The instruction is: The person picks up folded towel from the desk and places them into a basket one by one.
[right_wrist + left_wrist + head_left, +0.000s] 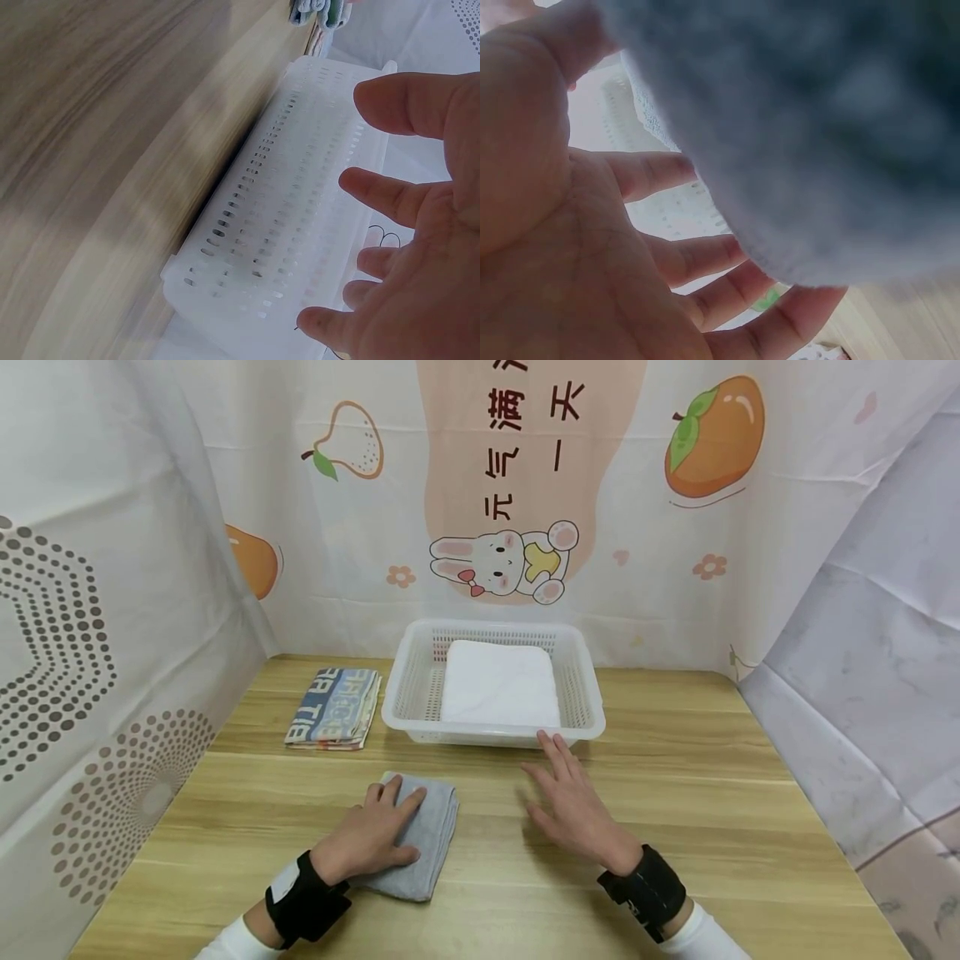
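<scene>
A folded grey towel lies on the wooden table, left of centre. My left hand rests on top of it, fingers spread and fairly straight. In the left wrist view, the blurred towel fills the upper right and the fingertips touch its edge. My right hand is at the near right side of a white perforated plastic basket, fingers extended; whether the fingertips touch its rim I cannot tell. The right wrist view shows the basket wall beyond the fingers. Inside the basket sits a folded white towel.
A folded blue and cream patterned towel with lettering lies left of the basket. Printed white curtains hang along the table's back and both sides. The wooden tabletop extends to the right of my right hand.
</scene>
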The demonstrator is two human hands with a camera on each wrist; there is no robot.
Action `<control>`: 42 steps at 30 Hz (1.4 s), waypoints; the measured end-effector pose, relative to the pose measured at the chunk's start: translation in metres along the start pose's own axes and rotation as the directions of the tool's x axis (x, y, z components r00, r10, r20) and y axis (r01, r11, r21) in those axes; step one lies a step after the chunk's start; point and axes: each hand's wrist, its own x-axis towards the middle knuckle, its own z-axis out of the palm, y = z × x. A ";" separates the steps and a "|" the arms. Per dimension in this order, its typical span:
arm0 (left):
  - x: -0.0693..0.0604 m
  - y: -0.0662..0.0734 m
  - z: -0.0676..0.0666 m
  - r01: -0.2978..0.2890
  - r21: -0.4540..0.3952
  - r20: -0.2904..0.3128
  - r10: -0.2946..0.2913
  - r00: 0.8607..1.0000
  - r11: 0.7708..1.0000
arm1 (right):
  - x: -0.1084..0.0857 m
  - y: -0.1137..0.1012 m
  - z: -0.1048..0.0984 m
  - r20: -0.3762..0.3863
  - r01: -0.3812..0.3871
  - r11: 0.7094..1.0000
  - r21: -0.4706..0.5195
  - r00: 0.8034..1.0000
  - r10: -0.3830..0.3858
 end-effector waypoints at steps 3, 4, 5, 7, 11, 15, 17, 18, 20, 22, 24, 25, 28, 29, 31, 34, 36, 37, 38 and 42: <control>0.000 0.000 0.000 0.000 0.002 0.001 0.000 1.000 1.000 | 0.000 0.000 0.000 -0.001 0.001 1.000 -0.003 1.000 -0.001; 0.000 0.000 0.001 0.000 0.005 0.001 0.000 1.000 1.000 | 0.000 0.001 0.000 -0.001 0.000 1.000 -0.002 1.000 0.000; 0.000 0.000 0.001 -0.001 0.007 -0.001 0.001 1.000 1.000 | 0.000 0.001 0.000 -0.001 -0.001 1.000 -0.001 1.000 0.001; 0.001 -0.001 0.001 -0.001 0.008 -0.002 0.001 1.000 1.000 | 0.000 0.001 0.000 0.000 -0.004 1.000 0.001 1.000 0.004; 0.000 0.000 0.000 -0.003 0.003 -0.005 0.003 1.000 1.000 | 0.000 0.000 0.000 0.000 -0.007 1.000 0.002 1.000 0.007; 0.000 0.001 -0.001 -0.003 -0.001 -0.002 0.003 1.000 1.000 | 0.000 0.000 0.000 0.000 -0.004 1.000 0.001 1.000 0.004; 0.001 0.002 -0.001 -0.003 -0.004 0.000 0.003 1.000 1.000 | 0.000 0.000 0.000 -0.001 -0.002 1.000 -0.002 1.000 0.002; 0.001 0.002 0.000 -0.003 -0.005 0.000 0.003 1.000 1.000 | 0.000 0.000 0.000 -0.001 -0.002 1.000 -0.003 1.000 0.002; 0.001 0.002 0.000 -0.005 -0.008 0.002 0.005 1.000 1.000 | 0.000 0.000 0.000 0.000 -0.002 1.000 -0.003 1.000 0.002; 0.001 0.003 0.001 -0.005 -0.013 0.005 0.005 1.000 1.000 | 0.000 0.000 0.000 0.000 -0.002 1.000 -0.002 1.000 0.002; 0.001 0.003 0.001 -0.004 -0.021 0.010 0.004 1.000 1.000 | 0.000 0.000 -0.001 0.001 -0.003 1.000 -0.001 1.000 0.003; 0.001 0.004 0.000 -0.003 -0.025 0.012 0.003 1.000 1.000 | 0.000 0.000 0.000 0.002 -0.003 1.000 -0.001 1.000 0.003; 0.002 0.005 0.000 -0.004 -0.034 0.016 0.004 1.000 0.999 | 0.000 0.000 -0.001 0.004 -0.002 1.000 -0.002 1.000 0.002; 0.002 0.005 0.000 -0.006 -0.036 0.015 0.006 1.000 0.999 | 0.000 0.000 -0.001 0.005 -0.002 1.000 -0.001 1.000 0.002; 0.002 0.006 -0.001 -0.011 -0.033 0.012 0.011 1.000 0.999 | 0.001 0.000 -0.001 0.005 -0.002 1.000 0.001 1.000 0.002; 0.004 0.007 -0.001 -0.017 -0.023 0.008 0.017 1.000 1.000 | 0.001 -0.001 -0.001 0.003 0.000 1.000 0.006 1.000 0.000; 0.004 0.008 -0.001 -0.019 -0.018 0.007 0.019 1.000 1.000 | 0.001 -0.001 -0.001 -0.001 0.003 1.000 0.003 1.000 -0.003; 0.005 0.008 -0.001 -0.018 -0.016 0.007 0.019 1.000 1.000 | 0.001 -0.001 -0.001 -0.003 0.004 1.000 0.003 1.000 -0.004; 0.005 0.008 0.000 -0.018 -0.012 0.009 0.018 1.000 1.000 | 0.000 -0.001 -0.001 -0.008 0.007 1.000 0.003 1.000 -0.007; 0.007 0.009 0.000 -0.013 -0.005 0.020 0.014 1.000 1.000 | 0.000 -0.001 -0.001 -0.023 0.013 1.000 0.007 1.000 -0.013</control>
